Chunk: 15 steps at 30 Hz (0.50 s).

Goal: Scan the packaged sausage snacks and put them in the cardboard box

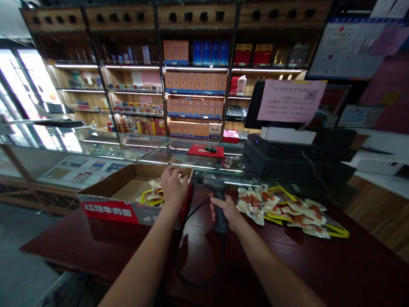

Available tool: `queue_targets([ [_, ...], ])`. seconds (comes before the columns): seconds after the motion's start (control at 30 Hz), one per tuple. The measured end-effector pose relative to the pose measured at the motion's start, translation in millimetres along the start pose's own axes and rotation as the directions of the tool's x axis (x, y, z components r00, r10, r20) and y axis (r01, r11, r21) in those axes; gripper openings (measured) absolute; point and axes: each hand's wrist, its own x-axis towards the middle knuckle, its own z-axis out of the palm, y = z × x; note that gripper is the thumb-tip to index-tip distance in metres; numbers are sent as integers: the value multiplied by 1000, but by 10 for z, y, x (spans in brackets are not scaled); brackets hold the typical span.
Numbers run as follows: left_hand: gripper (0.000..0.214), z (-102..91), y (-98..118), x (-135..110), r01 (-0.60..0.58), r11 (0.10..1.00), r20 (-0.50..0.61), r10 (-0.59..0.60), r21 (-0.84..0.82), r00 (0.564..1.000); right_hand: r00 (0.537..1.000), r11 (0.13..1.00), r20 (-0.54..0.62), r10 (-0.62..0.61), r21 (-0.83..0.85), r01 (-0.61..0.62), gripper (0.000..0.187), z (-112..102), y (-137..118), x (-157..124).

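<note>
My right hand (225, 209) is wrapped round the grip of a dark grey barcode scanner (220, 215), which stands upright over the table with its head towards the cardboard box. A black cable loops down from the scanner. Inside the box's right end, my left hand (174, 185) rests over packaged snacks (151, 194), its fingers bent and apart; the fingertips are partly hidden. The open cardboard box (111, 209) has a red and grey front with white lettering. To the right of the scanner lies a pile of clear and yellow-edged snack packets (287, 209) with reddish-brown food inside.
The dark red wooden table (96, 243) meets a glass display counter (143, 147). A black monitor with a pink notice (289, 102) stands behind the packet pile on a dark base. A mouse (210, 149) sits on a red mat. Lit shelves with boxed goods line the back wall.
</note>
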Motion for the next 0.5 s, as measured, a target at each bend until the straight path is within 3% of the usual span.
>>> queue_targets([
  [0.1, 14, 165, 240, -136, -49, 992, 76, 58, -118, 995, 999, 1000, -33, -2, -1, 2, 37, -186, -4, -67],
  [0.2, 8, 431, 481, -354, -44, 965, 284, 120, -260, 951, 995, 1000, -94, -19, -13, 17, 35, -420, -24, -162],
  [0.27, 7, 633, 643, -536, 30, 942, 456, 133, -333, 880, 989, 999, -144, -32, -17, 30, 34, -592, -41, -226],
  [0.37, 13, 920, 876, -821, 164, 916, 677, 142, -367, 723, 977, 998, -203, -61, -25, 57, 34, -850, -70, -308],
  [0.43, 17, 1082, 1006, -994, 204, 912, 754, 151, -355, 640, 970, 996, -230, -84, -31, 79, 33, -1006, -90, -356],
  [0.5, 21, 1212, 1103, -1142, 215, 919, 787, 142, -330, 600, 963, 995, -249, -102, -32, 97, 29, -1140, -100, -397],
])
